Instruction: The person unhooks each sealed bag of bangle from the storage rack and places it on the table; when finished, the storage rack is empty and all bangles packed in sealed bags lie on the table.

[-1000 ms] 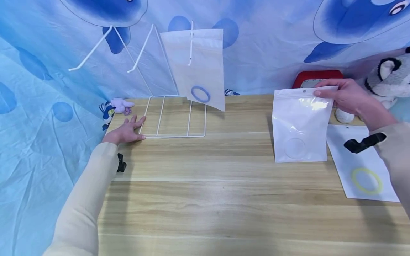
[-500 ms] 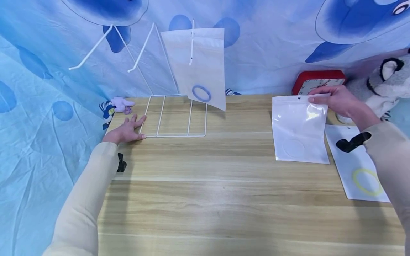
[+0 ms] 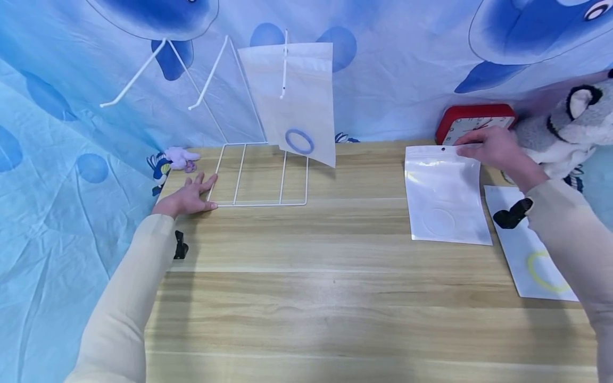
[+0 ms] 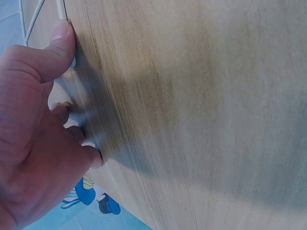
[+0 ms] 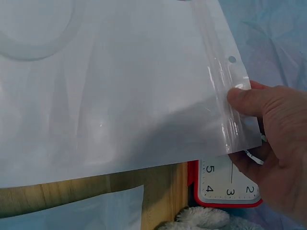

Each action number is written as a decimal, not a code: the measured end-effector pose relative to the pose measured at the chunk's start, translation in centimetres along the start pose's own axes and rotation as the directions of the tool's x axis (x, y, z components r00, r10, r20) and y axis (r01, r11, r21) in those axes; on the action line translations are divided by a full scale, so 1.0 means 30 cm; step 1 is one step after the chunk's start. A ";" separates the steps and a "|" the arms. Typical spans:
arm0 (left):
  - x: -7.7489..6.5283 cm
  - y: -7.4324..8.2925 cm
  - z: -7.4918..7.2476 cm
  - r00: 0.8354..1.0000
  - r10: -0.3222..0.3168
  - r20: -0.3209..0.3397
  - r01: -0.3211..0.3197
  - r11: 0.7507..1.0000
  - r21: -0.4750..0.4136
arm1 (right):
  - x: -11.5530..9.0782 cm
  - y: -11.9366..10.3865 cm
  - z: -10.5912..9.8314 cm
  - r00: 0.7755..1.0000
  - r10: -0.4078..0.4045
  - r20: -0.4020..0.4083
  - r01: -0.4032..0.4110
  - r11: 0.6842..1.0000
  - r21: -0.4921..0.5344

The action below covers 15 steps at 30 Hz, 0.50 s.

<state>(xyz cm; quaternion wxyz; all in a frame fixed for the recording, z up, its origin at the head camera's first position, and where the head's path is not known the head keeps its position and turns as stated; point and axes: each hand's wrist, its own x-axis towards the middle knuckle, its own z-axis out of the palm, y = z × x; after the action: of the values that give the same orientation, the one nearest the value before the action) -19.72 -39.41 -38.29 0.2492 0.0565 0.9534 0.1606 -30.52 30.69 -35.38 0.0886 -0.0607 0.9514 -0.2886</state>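
My left hand point(image 3: 188, 198) rests with spread fingers on the front left corner of a white wire rack point(image 3: 258, 204). In the left wrist view, the thumb point(image 4: 60, 43) lies on the end of the rack's wire. A white zip bag point(image 3: 297, 96) with a blue ring hangs from the rack's right hook. At the right, my right hand point(image 3: 493, 149) pinches the top right corner of another white zip bag point(image 3: 445, 191), which has a pale ring and a punched hole. Under the right forearm, a third bag point(image 3: 512, 239) with a yellow ring lies on the table.
Behind the right hand stands a red-framed clock point(image 3: 450, 125), beside a grey and white plush toy point(image 3: 551, 133). A small purple toy point(image 3: 179, 158) sits at the table's back left corner. Blue printed cloth point(image 3: 383, 80) covers the back. Two other rack hooks point(image 3: 210, 74) carry nothing.
My right hand has moved left and slightly down with the pale-ring bag, whose top edge is lower. More of the clock shows now. My left hand has stayed on the rack.
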 end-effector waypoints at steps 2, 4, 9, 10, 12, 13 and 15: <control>0.001 -0.003 0.000 1.000 -0.002 0.005 0.002 1.000 -0.004 | 0.006 0.001 0.006 1.000 -0.014 -0.004 0.014 0.999 -0.029; 0.003 -0.006 0.001 1.000 -0.005 0.009 0.005 1.000 -0.006 | 0.014 0.001 0.012 1.000 -0.026 -0.001 0.026 0.998 -0.065; 0.005 -0.009 0.003 1.000 -0.007 0.017 0.007 1.000 -0.005 | 0.034 0.001 0.029 0.999 -0.036 0.023 0.040 0.984 -0.173; 0.005 -0.010 0.003 1.000 -0.007 0.018 0.007 1.000 -0.004 | 0.038 0.003 0.033 0.999 -0.046 0.027 0.050 0.980 -0.193; 0.006 -0.011 0.003 1.000 -0.008 0.018 0.008 1.000 -0.001 | 0.046 0.006 0.039 0.997 -0.066 0.029 0.071 0.973 -0.222; 0.008 -0.011 0.004 1.000 -0.010 0.017 0.010 1.000 0.000 | 0.049 0.008 0.043 0.997 -0.078 0.029 0.083 0.969 -0.232; 0.009 -0.009 0.004 1.000 -0.016 0.016 0.016 1.000 -0.001 | 0.054 0.010 0.050 0.994 -0.106 0.026 0.109 0.961 -0.256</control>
<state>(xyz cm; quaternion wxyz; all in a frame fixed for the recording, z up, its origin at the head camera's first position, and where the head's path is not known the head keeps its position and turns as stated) -19.89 -39.59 -38.61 0.2580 0.0499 0.9517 0.1587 -31.82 29.85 -36.98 0.0700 -0.1250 0.9755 -0.1668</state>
